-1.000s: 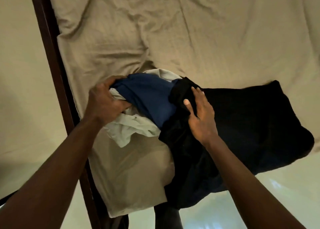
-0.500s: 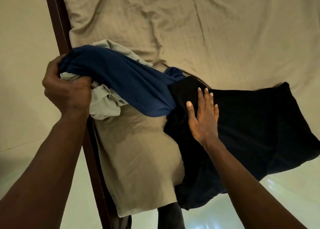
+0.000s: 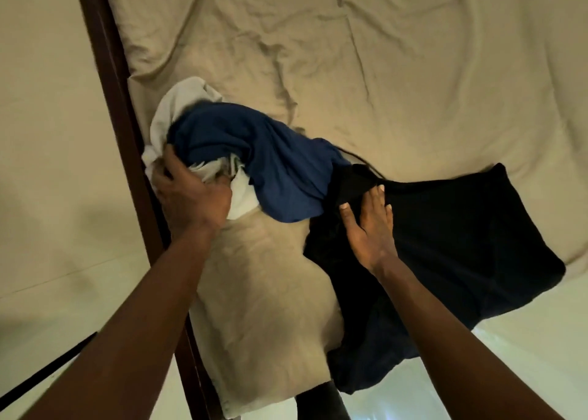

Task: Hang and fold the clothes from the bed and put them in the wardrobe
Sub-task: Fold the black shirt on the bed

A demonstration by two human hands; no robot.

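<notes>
I see a dim, warm yellowish light over the bed sheet (image 3: 381, 69), whose creases throw soft shadows. The black garment (image 3: 461, 228) shows almost no detail. Glare gleams on the floor (image 3: 509, 372) lower right. The bed frame (image 3: 108, 85) bends with wide-angle distortion; edges look slightly soft.

No readable text, label, brand, number or sign anywhere in view.

left hand (image 3: 191, 200) fingers buried in bunched clothes (image 3: 229, 152), both forearms cut off below
</notes>
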